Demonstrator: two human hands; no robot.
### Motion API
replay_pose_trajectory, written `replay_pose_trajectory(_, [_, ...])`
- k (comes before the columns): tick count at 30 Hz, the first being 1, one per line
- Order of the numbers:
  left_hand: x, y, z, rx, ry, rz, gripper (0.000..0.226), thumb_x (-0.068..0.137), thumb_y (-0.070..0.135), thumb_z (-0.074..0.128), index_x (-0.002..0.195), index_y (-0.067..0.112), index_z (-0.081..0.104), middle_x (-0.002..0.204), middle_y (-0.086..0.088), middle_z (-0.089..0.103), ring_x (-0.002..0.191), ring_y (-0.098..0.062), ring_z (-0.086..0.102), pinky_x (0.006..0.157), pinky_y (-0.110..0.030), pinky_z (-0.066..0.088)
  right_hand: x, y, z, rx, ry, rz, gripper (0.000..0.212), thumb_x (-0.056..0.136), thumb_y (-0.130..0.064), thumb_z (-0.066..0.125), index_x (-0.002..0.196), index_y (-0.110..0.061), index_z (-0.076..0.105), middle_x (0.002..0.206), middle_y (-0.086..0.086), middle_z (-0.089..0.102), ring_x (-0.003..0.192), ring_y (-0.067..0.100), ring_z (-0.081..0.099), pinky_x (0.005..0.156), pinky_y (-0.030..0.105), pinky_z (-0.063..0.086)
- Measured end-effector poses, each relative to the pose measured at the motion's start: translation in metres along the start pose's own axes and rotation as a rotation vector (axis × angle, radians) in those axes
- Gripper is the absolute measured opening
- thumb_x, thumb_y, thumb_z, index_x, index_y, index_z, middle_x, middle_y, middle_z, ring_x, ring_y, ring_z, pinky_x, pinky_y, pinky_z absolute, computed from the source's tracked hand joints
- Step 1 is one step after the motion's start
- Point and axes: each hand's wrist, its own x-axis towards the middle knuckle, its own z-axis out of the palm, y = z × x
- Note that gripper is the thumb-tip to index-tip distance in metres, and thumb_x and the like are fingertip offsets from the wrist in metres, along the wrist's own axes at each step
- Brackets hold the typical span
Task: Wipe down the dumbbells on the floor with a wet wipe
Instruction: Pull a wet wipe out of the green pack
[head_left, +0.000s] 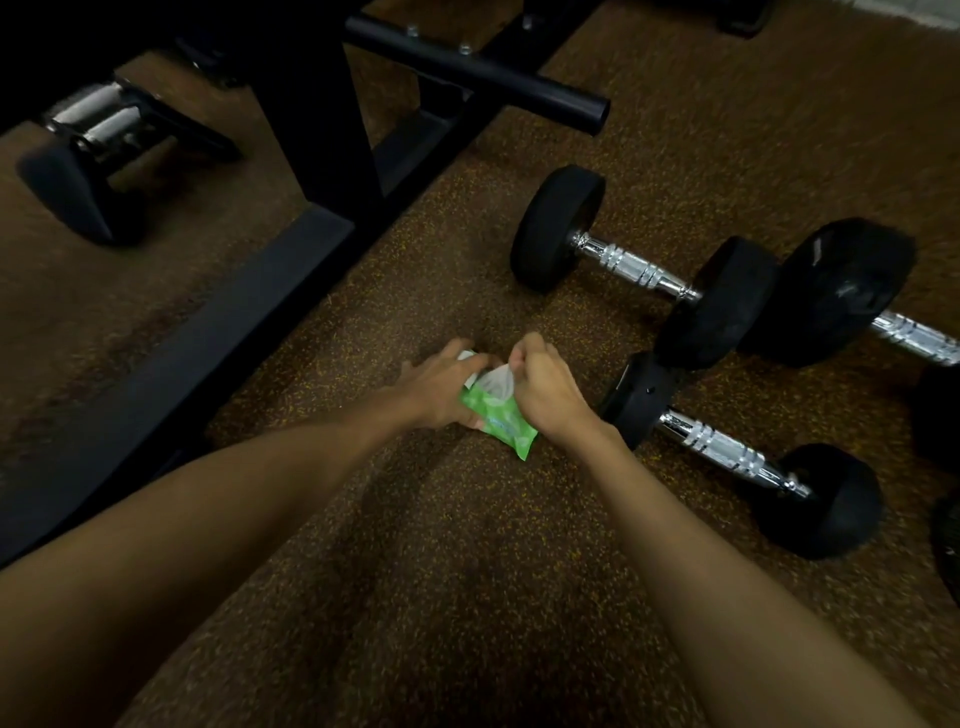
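The left grip (447, 384), a bare hand, is curled round a soft green plastic pack of wipes (501, 423) down on the brown speckled floor (467, 545). The right grip (545, 389) pinches a thin white wet wipe (496, 382) sticking out of the pack's top. Black round-ended dumbbells with shiny metal handles (631, 267) lie on the floor just to the right, apart from both hands.
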Motion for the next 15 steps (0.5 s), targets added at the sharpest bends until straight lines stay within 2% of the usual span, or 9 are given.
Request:
replay_pose_trajectory(2, [0.0, -0.001, 0.0, 0.003, 0.004, 0.006, 0.084, 0.075, 0.043, 0.074, 0.145, 0.033, 0.026, 0.153, -0.001, 0.013, 0.136, -0.031, 0.029, 0.104, -0.062, 0.027, -0.001, 0.003, 0.001, 0.067, 0.032, 0.016, 0.009, 0.094, -0.012, 0.044, 0.101, -0.015, 0.048, 0.113, 0.011, 0.053, 0.103, 0.026, 0.053, 0.083, 0.037, 0.043])
replay_pose_trajectory(4, [0.001, -0.002, 0.001, 0.008, 0.004, 0.012, 0.085, 0.075, 0.042, 0.074, 0.145, 0.032, 0.026, 0.153, -0.002, 0.013, 0.136, -0.032, 0.03, 0.105, -0.06, 0.029, 0.0, 0.003, 0.002, 0.102, 0.014, 0.045, 0.024, 0.092, -0.025, 0.054, 0.114, -0.015, 0.052, 0.118, 0.01, 0.053, 0.109, 0.024, 0.053, 0.091, 0.041, 0.045])
replay_pose_trajectory(6, [0.003, -0.003, 0.002, -0.008, 0.004, 0.021, 0.086, 0.074, 0.042, 0.075, 0.145, 0.033, 0.027, 0.152, -0.002, 0.014, 0.135, -0.032, 0.031, 0.104, -0.06, 0.03, 0.002, 0.003, 0.003, 0.02, -0.04, 0.064, 0.038, 0.086, -0.034, 0.063, 0.119, -0.017, 0.055, 0.121, 0.01, 0.053, 0.111, 0.025, 0.052, 0.095, 0.045, 0.045])
replay_pose_trajectory(7, [0.003, -0.004, 0.003, -0.014, 0.004, 0.026, 0.085, 0.074, 0.042, 0.075, 0.144, 0.033, 0.027, 0.152, -0.002, 0.015, 0.135, -0.032, 0.031, 0.103, -0.06, 0.031, 0.003, 0.004, 0.004, -0.039, -0.052, 0.06, 0.036, 0.084, -0.035, 0.065, 0.115, -0.017, 0.06, 0.118, 0.011, 0.054, 0.109, 0.026, 0.054, 0.094, 0.045, 0.046])
replay_pose_trajectory(9, [0.003, -0.005, 0.003, -0.017, 0.004, 0.033, 0.085, 0.073, 0.043, 0.075, 0.143, 0.034, 0.028, 0.151, -0.002, 0.016, 0.134, -0.032, 0.032, 0.102, -0.06, 0.032, 0.005, 0.003, 0.002, -0.065, -0.042, 0.039, 0.021, 0.084, -0.031, 0.067, 0.099, -0.017, 0.067, 0.109, 0.011, 0.058, 0.1, 0.025, 0.058, 0.084, 0.038, 0.049])
replay_pose_trajectory(11, [0.003, -0.005, 0.003, -0.015, 0.004, 0.029, 0.085, 0.073, 0.043, 0.075, 0.143, 0.034, 0.028, 0.151, -0.002, 0.016, 0.134, -0.032, 0.032, 0.103, -0.061, 0.032, 0.004, -0.001, -0.006, -0.023, -0.048, 0.021, 0.013, 0.084, -0.027, 0.067, 0.09, -0.016, 0.068, 0.099, 0.008, 0.062, 0.089, 0.019, 0.059, 0.07, 0.028, 0.045])
replay_pose_trajectory(15, [0.002, -0.003, 0.002, 0.002, -0.012, 0.003, 0.086, 0.075, 0.044, 0.073, 0.145, 0.03, 0.025, 0.151, -0.003, 0.015, 0.134, -0.032, 0.031, 0.104, -0.06, 0.03, 0.004, -0.013, -0.028, 0.052, -0.059, 0.006, 0.014, 0.087, -0.024, 0.062, 0.094, -0.012, 0.067, 0.09, 0.003, 0.061, 0.084, 0.013, 0.056, 0.06, 0.022, 0.038])
